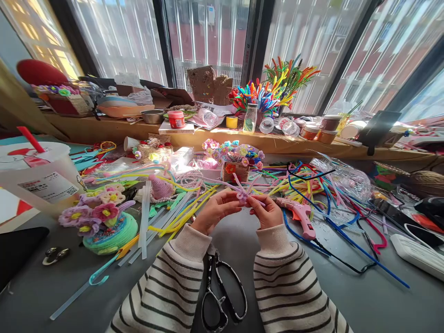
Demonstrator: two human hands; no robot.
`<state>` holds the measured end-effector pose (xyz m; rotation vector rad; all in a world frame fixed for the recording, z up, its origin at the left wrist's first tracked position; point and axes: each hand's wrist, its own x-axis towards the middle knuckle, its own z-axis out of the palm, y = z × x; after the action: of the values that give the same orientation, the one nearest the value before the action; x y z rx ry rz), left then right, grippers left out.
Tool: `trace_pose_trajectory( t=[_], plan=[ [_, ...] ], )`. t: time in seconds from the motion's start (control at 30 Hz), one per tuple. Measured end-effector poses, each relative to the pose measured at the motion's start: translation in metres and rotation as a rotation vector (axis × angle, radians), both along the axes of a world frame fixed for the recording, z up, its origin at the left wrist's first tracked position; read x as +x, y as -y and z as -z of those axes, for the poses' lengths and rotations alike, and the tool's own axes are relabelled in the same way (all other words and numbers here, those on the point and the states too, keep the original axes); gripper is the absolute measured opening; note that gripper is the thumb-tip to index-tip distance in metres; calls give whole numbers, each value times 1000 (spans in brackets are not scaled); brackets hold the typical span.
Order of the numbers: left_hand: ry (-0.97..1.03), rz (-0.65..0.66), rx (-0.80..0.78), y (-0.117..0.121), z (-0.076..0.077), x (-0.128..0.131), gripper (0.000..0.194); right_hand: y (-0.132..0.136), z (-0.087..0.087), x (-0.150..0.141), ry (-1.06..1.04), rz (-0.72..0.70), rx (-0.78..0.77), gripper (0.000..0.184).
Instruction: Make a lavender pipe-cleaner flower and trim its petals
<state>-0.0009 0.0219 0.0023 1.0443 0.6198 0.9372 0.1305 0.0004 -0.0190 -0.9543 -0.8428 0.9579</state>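
Head camera view looks down on a gray tabletop (239, 240) beneath a tan-covered windowsill (194, 138), with dark-framed windows (210, 37) behind and bright daylight coming through them. On the sill stand a bunch of multicolored pipe cleaners (258, 97), a glass bottle (249, 119) and a red-lidded jar (176, 120). The left hand (213, 212) and right hand (268, 213) are raised at mid-picture, forearms in striped sleeves reaching up from the lower edge and angling inward, wrists bent so the fingertips meet. Both pinch a small pale purple pipe-cleaner flower (242, 197), the left from its left side, the right from its right, with thin stems spreading above it. Just beyond is a woven basket of small flowers (236, 171). Black-handled scissors (224, 295) lie between the sleeves, finger loops toward the lower edge. Right of the right hand rests a pink glue gun (302, 217), its dark cord trailing right among blue pipe cleaners (373, 259). Yellow pipe cleaners (180, 221) and clear glue sticks (144, 226) lie left of the left hand; farther left are a mint-green knitted piece with flowers (116, 235) and a lidded drink cup (45, 180). At the right edge sits a white power strip (418, 256).
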Motion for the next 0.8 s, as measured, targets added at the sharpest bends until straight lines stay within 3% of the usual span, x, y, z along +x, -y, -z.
trace_pose_trajectory(
  t=[0.07, 0.17, 0.3, 0.53, 0.8],
  plan=[
    [-44, 32, 45, 1, 0, 1, 23, 1, 1, -4, 86, -31, 1, 19],
    [-121, -65, 78, -1, 1, 1, 18, 1, 2, -7, 174, -62, -10, 21],
    [-183, -152, 51, -3, 3, 0, 19, -1, 5, -5, 293, 14, -36, 24],
    [-281, -143, 24, -4, 2, -1, 20, -6, 13, 3, 433, 81, -99, 29],
    [-251, -86, 8, -6, 5, -3, 18, -5, 11, 3, 412, 33, -99, 25]
  ],
)
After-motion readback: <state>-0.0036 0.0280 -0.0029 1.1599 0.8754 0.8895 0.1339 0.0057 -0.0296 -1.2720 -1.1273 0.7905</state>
